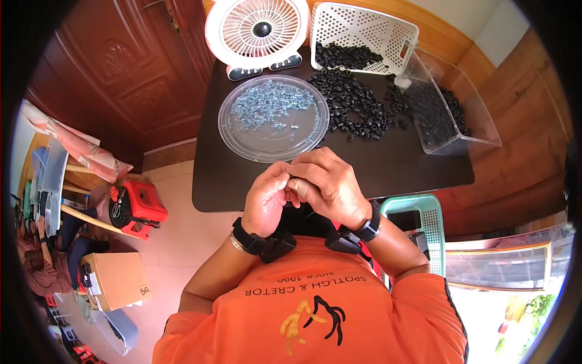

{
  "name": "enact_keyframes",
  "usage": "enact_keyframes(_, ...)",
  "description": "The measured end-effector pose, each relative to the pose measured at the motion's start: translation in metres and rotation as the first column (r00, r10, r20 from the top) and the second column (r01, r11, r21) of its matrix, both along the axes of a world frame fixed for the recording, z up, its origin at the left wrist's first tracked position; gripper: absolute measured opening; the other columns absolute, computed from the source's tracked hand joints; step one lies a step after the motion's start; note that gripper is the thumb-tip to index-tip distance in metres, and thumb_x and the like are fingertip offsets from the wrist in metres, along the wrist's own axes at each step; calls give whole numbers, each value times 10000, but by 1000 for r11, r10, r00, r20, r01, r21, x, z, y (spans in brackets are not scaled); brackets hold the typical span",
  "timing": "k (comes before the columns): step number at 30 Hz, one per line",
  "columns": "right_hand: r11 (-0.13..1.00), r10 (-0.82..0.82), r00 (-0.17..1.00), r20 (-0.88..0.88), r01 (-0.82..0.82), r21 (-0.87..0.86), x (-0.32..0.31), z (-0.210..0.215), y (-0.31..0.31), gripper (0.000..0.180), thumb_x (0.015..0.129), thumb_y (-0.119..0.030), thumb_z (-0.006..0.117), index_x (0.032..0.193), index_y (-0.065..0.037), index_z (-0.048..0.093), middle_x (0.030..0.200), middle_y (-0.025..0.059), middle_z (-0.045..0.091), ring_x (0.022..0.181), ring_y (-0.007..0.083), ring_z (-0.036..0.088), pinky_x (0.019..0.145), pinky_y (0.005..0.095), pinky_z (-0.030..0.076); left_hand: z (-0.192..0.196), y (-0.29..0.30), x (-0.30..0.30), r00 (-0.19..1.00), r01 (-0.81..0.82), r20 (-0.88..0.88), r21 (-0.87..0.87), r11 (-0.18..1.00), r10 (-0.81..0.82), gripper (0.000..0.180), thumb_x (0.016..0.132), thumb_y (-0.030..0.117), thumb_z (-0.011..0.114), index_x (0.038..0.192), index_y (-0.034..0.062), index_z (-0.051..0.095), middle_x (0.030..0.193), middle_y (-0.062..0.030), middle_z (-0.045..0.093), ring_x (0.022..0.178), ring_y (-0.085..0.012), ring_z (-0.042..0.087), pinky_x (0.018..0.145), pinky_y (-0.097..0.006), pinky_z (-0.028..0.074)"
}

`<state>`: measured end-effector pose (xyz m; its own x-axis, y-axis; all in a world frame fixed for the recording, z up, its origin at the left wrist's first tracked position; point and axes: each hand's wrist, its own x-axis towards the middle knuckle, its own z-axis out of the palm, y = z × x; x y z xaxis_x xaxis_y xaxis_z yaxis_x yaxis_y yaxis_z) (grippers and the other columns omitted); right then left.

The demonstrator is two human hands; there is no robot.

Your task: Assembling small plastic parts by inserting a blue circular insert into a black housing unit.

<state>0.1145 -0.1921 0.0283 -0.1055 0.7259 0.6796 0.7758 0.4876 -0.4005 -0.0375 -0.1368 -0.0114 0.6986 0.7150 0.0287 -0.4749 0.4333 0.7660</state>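
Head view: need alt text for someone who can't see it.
A person's left hand and right hand meet by the near edge of a dark table; anything between them is unclear. Beyond lie a round clear tray of small bluish pieces and a heap of black parts, with a fan and white basket behind, a clear bin right.

Two hands (pixel 265 200) (pixel 332 187) face one table (pixel 382 167) bearing one fan (pixel 262 28), one tray (pixel 242 141), one basket (pixel 382 29) and one bin (pixel 478 121).
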Motion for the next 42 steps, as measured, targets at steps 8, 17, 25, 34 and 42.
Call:
enact_keyframes(8, 879, -418, 907, 42, 416, -231, 85, -8, 2, 155, 779, -154, 675, 885, -42, 662, 821, 129, 645, 788, 320, 629, 699, 395, 502, -3, 3, 3, 998, 57, -36, 39, 998, -55, 225, 933, 259, 490, 939, 36, 513, 781, -85, 568, 694, -186, 570, 615, -275, 447)
enact_keyframes(17, 877, -369, 907, 203, 412, -245, 109, -24, 29, 140, 761, -139, 678, 800, -43, 584, 767, 139, 612, 771, 351, 609, 676, 443, 490, 1, -2, 2, 994, 71, -83, 74, 995, -65, 225, 941, 268, 480, 971, 47, 509, 819, -88, 578, 702, -177, 569, 623, -270, 436)
enact_keyframes(25, 885, -314, 877, -364, 131, -447, 76, -5, 17, 140, 848, -62, 618, 975, -22, 659, 843, 80, 670, 744, 159, 620, 693, 273, 496, 0, -5, -1, 993, 106, -60, 118, 987, -99, 260, 934, 299, 501, 991, 45, 505, 862, -100, 595, 715, -179, 586, 627, -270, 443)
enact_keyframes(34, 802, -41, 544, -838, -482, -352, 11, -8, -3, 94, 911, -3, 582, 998, 16, 613, 865, 37, 649, 808, 81, 602, 741, 242, 499, 3, -9, -6, 996, 86, -24, 168, 982, -83, 291, 922, 336, 516, 952, 47, 509, 846, -121, 605, 730, -195, 594, 642, -273, 443)
enact_keyframes(42, 731, 16, 683, -730, -506, -458, 13, 6, -4, 152, 908, -23, 589, 1053, 12, 617, 900, 47, 646, 815, 92, 611, 754, 250, 505, 5, -10, -10, 995, 95, -42, 190, 977, -88, 274, 917, 323, 511, 929, 48, 504, 849, -119, 599, 732, -187, 591, 645, -271, 448)
